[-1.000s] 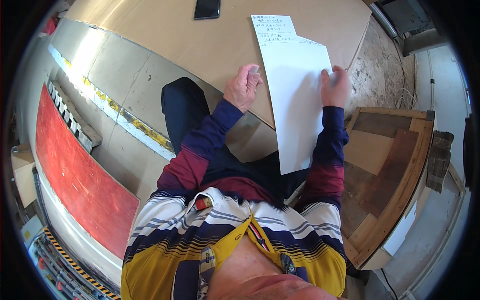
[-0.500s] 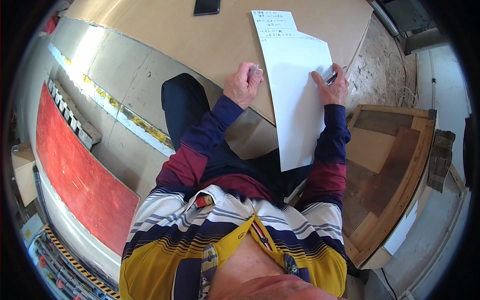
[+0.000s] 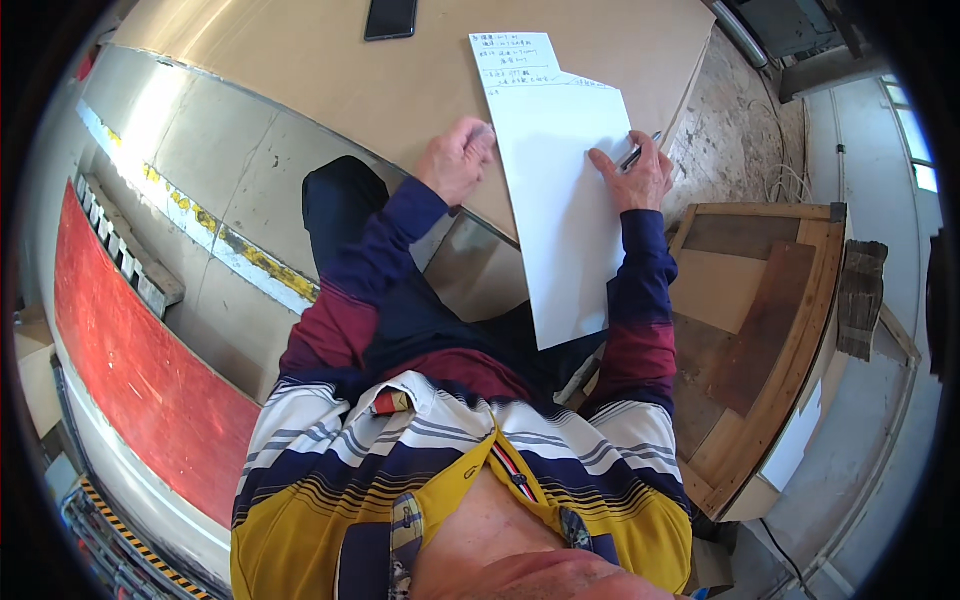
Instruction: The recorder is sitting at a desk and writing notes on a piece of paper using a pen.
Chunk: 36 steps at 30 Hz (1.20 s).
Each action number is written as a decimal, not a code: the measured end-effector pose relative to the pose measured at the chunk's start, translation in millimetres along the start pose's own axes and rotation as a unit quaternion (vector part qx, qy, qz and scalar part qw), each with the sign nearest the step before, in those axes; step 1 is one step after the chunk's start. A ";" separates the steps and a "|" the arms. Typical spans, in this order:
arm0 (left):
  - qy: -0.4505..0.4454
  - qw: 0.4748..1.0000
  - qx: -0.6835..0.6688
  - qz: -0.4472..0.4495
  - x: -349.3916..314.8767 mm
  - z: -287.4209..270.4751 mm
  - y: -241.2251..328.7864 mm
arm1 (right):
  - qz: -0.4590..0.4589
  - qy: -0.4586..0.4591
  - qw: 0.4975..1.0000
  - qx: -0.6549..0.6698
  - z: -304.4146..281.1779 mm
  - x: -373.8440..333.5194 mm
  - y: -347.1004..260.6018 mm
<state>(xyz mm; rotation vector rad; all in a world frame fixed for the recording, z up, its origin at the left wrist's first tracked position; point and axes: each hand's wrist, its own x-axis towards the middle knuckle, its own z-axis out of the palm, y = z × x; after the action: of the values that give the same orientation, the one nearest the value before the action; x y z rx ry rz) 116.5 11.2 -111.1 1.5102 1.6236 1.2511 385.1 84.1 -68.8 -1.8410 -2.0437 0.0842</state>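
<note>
Shows long white paper sheet (image 3: 550, 240), flat on brown table (image 3: 270, 60), w/ handwritten lines across top & stepped cut at upper R corner. Runs past table's near edge, lower end out over dark trousers (image 3: 345, 205), close by R sleeve (image 3: 638, 290). Leaves only a narrow bare strip on R, btwn sheet & table's R edge; leaves far wider bare room on L, up to dark phone (image 3: 390, 18) nr top of view, well apart from both hands.

Grips dark pen (image 3: 629, 158) in R hand (image 3: 642, 182), w/ fingers bent round barrel & thumb stretched out L over paper. Sits at sheet's R edge, approx. midway along; can't tell if pressing down. Curls L hand (image 3: 455, 160) loosely just L of sheet, nr table's near edge, w/ thumb & fingertips close together. Can't tell if closed on anything or touching paper: slightly blurred there.

Takes in, farther out, wood-framed panel (image 3: 822, 270) on R, beyond R sleeve; grey floor (image 3: 255, 190) on L, w/ yellow-&-white stripe (image 3: 262, 262); then red board (image 3: 140, 370) at lower L.
</note>
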 end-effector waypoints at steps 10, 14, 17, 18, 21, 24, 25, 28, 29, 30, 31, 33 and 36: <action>0.096 0.935 0.339 -0.050 102.0 -83.7 -41.6 | -0.035 -0.022 0.998 0.047 5.5 -29.8 -24.7; 0.107 0.929 0.345 -0.083 101.5 -72.0 -49.9 | -0.040 -0.011 0.999 0.034 8.9 -30.4 -19.8; 0.139 0.921 0.356 -0.074 95.1 -64.3 -53.6 | -0.042 -0.012 0.999 0.026 7.9 -29.8 -20.3; 0.129 0.923 0.355 -0.071 94.1 -63.5 -54.1 | -0.037 -0.016 0.999 0.026 6.7 -30.0 -21.1; 0.109 0.927 0.353 -0.067 93.0 -62.5 -55.7 | -0.032 -0.024 0.999 0.031 3.9 -30.5 -23.9; 0.127 0.929 0.345 -0.028 93.4 -62.8 -58.0 | -0.029 -0.028 0.998 0.045 3.8 -31.5 -24.3; 0.127 0.930 0.344 -0.029 93.3 -62.2 -58.5 | -0.030 -0.025 0.998 0.046 5.2 -31.9 -23.4; 0.110 0.937 0.330 -0.004 94.8 -63.3 -61.5 | -0.032 -0.020 0.998 0.049 7.4 -31.5 -24.1; 0.110 0.938 0.329 -0.005 95.0 -63.1 -62.5 | -0.031 -0.022 0.998 0.048 7.0 -30.7 -24.0; 0.105 0.938 0.331 -0.008 95.2 -63.2 -63.6 | -0.031 -0.024 0.998 0.048 6.1 -29.9 -24.7; 0.101 0.939 0.330 -0.011 94.6 -61.5 -62.8 | -0.032 -0.027 0.998 0.045 4.1 -28.9 -23.4; 0.100 0.940 0.325 -0.019 94.8 -61.0 -61.7 | -0.036 -0.024 0.998 0.039 5.3 -29.9 -23.3; 0.094 0.936 0.339 -0.013 94.4 -65.3 -62.9 | -0.045 -0.017 0.998 0.031 8.4 -31.9 -22.0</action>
<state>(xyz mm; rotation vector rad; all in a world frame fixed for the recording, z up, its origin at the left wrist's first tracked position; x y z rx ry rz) 14.8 92.2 -126.3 1.7812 2.3573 0.8709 363.7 52.0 -77.7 -1.7203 -2.1184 0.1527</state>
